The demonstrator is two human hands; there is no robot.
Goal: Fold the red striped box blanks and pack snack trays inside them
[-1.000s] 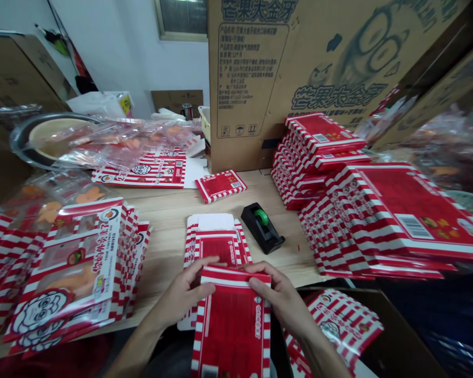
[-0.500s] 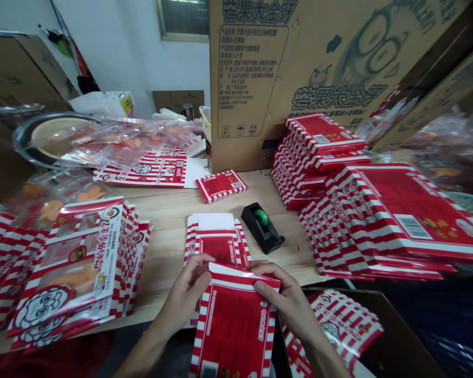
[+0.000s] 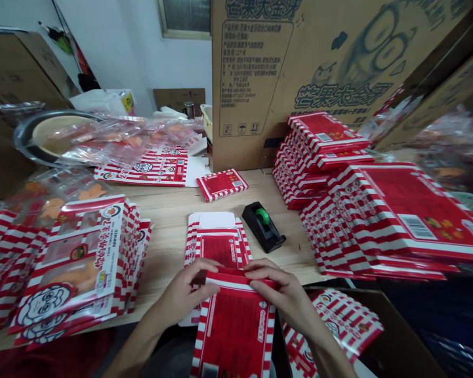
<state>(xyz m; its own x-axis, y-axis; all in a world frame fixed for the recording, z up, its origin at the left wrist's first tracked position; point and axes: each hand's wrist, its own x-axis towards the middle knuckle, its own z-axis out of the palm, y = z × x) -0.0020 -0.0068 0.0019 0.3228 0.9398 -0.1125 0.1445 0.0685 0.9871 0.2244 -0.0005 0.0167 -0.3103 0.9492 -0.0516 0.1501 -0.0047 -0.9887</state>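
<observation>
Red-striped carton point(image 3: 234, 331) | top edge gripped by left hand point(image 3: 185, 296), right hand point(image 3: 278, 296) | fingers point(image 3: 266, 278) hide edge | bottom cut off

"芒果大金牙" stands in large characters on the brown carton point(image 3: 284, 68) at upper right; "ARRIVED" shows on the white side panel of the striped box point(image 3: 110, 257) at lower left.

Red cardboard carton point(image 3: 234, 331), white-striped edges, lying nearly flat, top end flap bent upward.

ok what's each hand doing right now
Left hand: closed, holding the red-and-white striped carton at its top edge.
Right hand: closed, holding the same carton at its top edge.
</observation>
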